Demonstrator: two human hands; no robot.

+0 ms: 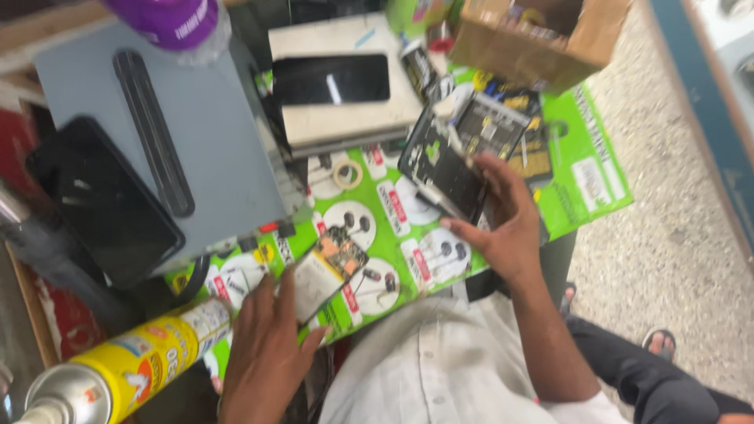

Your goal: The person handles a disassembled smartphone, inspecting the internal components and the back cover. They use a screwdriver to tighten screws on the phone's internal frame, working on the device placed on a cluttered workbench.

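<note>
My right hand (503,224) holds an opened phone body (444,166), dark with its inner parts showing, tilted above the green printed mat (585,169). My left hand (263,349) rests on the mat near its front edge, fingers touching a small phone part with a pale battery and circuit board (326,271). Whether the left hand grips that part or only touches it is unclear. The picture is motion-blurred.
A grey flat box (220,149) with a black strip lies at the left, a black phone (102,200) on it. A second phone (331,78) lies on a pale slab behind. A yellow spray can (129,365), a tape roll (347,174) and a cardboard box (542,35) stand around.
</note>
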